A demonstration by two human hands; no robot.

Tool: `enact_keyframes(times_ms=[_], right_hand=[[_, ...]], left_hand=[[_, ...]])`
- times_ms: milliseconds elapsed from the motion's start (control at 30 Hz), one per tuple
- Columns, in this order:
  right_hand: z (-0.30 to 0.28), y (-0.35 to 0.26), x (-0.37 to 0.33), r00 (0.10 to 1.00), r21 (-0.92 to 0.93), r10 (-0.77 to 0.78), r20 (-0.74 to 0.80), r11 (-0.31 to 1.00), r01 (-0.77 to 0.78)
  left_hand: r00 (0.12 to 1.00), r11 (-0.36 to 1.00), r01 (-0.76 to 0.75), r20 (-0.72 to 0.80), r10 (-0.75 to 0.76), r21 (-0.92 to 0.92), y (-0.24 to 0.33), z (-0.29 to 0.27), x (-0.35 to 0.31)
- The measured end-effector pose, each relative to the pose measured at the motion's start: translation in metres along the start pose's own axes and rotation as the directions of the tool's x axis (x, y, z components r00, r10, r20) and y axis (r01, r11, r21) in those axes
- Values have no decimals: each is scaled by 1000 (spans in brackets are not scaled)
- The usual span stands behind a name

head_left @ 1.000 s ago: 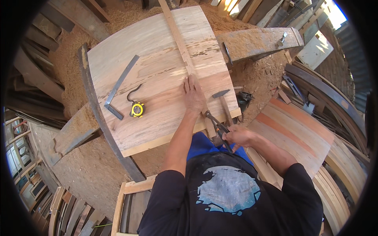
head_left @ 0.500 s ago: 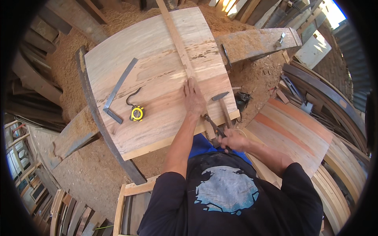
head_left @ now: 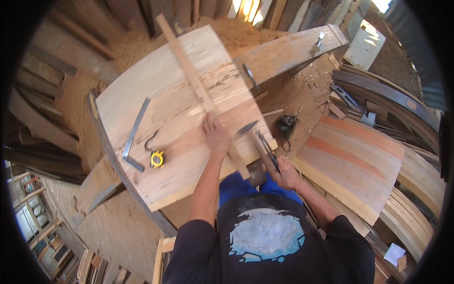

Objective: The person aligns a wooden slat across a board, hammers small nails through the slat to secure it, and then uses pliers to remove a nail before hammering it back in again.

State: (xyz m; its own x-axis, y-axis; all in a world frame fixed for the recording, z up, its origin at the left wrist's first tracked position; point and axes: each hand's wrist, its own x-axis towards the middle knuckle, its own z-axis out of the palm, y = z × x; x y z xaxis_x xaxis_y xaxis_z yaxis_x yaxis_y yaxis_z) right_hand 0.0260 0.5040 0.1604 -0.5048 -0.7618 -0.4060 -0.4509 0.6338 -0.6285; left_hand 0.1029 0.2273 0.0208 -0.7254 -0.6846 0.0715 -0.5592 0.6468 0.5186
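A long narrow wooden strip [head_left: 187, 71] runs across the pale wooden panel [head_left: 137, 184], its near end past the panel's front edge. My left hand [head_left: 217, 137] lies over the strip, fingers extended against it and the panel. My right hand [head_left: 286, 174] is closed round the handles of a dark pliers-like tool [head_left: 271, 155], just beyond the panel's near right corner. Beside that tool lies a hammer [head_left: 248, 127], head on the panel, its wooden handle pointing toward my right hand. On the panel's left are a metal square [head_left: 135, 130] and a yellow-and-black tape measure [head_left: 157, 159].
A sawdust-covered beam [head_left: 279, 49] supports the panel and extends right, with a metal tool [head_left: 318, 42] on it. A dark power tool [head_left: 286, 124] sits on the ground. Another striped panel [head_left: 350, 163] leans at right. Stacked boards [head_left: 75, 28] line the back.
My right hand and the pliers-like tool have moved forward, now alongside the hammer's handle. My left hand stays on the strip. The whole view has shifted and turned slightly.
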Motion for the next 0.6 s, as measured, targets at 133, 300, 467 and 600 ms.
enact_keyframes(times_ms=[133,300,467,600], right_hand=[[-28,72,119,958,-127,-117,-260,988,86],[-113,173,273,798,-305,-29,-602,932,-197],[-151,180,388,882,-252,114,-458,934,-252],[-133,167,395,879,-200,89,-469,958,-204]], left_hand=[[997,995,16,-75,-9,99,-17,-9,-3],[997,996,-63,-41,66,67,7,5,5],[997,990,-2,-79,13,141,-6,0,-2],[993,986,-35,-110,54,165,-10,-3,-5]])
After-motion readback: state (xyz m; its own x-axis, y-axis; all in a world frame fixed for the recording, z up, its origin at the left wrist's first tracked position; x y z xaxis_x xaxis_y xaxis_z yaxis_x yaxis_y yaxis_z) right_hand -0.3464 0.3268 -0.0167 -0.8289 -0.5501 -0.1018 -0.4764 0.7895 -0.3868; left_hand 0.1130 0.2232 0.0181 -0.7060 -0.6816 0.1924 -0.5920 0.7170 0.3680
